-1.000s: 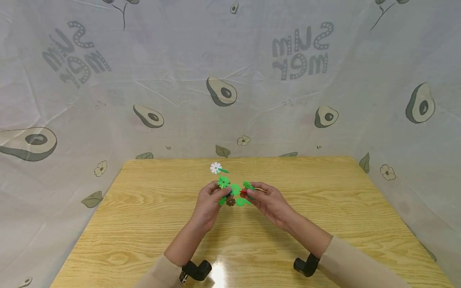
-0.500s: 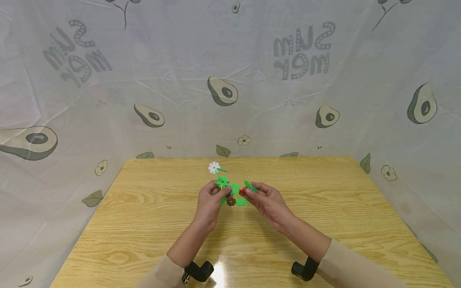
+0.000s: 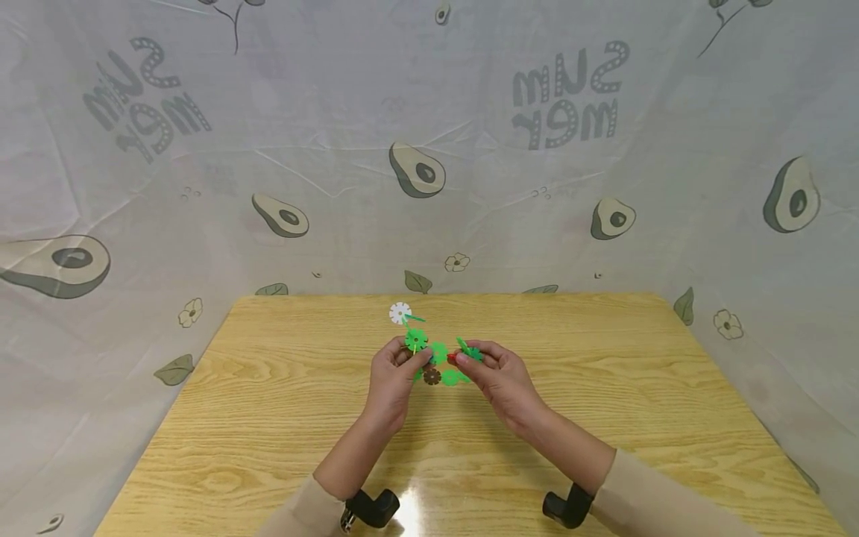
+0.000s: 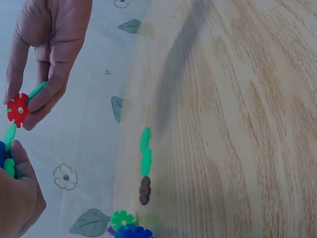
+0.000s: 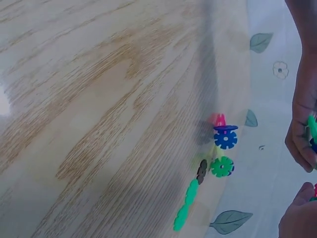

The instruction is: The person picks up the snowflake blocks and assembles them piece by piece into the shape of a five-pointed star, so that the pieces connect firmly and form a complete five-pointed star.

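Note:
My left hand [image 3: 392, 377] pinches a joined cluster of notched plastic discs between thumb and fingers. A green disc [image 3: 438, 353] juts from it towards the right hand, and in the left wrist view a blue disc [image 4: 3, 152] shows by the thumb. My right hand [image 3: 505, 382] pinches a red notched disc [image 4: 18, 109] joined to a green disc [image 4: 37, 89]. In the left wrist view the red disc's lower edge meets or nearly meets the green disc [image 4: 10, 135] of the left cluster; whether they interlock I cannot tell.
On the wooden table [image 3: 268, 418] lies a chain with a brown disc [image 5: 201, 171] and green discs [image 5: 185, 204]. By it are a green disc [image 5: 222, 166] and a blue disc [image 5: 226, 139]. A white disc [image 3: 400, 313] shows beyond the left hand. A printed curtain [image 3: 335, 97] hangs behind.
Both hands stay close together in nearly the same place. The discs in the right hand have turned slightly, so the upper green one shows more edge-on and a teal one shows more.

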Tool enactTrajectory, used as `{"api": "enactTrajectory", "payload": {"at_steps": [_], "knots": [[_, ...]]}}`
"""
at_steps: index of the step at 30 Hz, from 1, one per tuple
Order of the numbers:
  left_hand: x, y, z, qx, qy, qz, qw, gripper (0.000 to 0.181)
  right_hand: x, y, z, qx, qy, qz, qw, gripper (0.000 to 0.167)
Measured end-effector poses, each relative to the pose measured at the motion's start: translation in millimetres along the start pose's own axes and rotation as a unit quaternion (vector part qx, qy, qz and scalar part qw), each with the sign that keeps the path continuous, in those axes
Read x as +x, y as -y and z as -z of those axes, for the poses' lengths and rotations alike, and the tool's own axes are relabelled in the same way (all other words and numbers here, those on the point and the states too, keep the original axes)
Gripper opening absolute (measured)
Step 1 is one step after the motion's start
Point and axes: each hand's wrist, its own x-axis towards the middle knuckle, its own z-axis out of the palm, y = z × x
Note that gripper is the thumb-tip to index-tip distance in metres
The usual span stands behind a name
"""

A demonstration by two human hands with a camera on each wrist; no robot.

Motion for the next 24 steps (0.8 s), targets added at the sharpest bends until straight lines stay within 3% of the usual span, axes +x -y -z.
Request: {"api": "enactTrajectory", "payload": {"at_steps": [14,24], "knots": [[-0.8,0.4,0.7,0.006,-0.008,-0.002,0.9999,0.015,0.9,0.4,-4.6,0.014,-0.006,-0.007,0.9998,0.043],[-1.0,0.9,0.4,0.007,-0.002,-0.005,1.0,0.018,1.3,-0.9,-7.7,-0.029,-0.019,0.008,0.9994,0.046]]}}
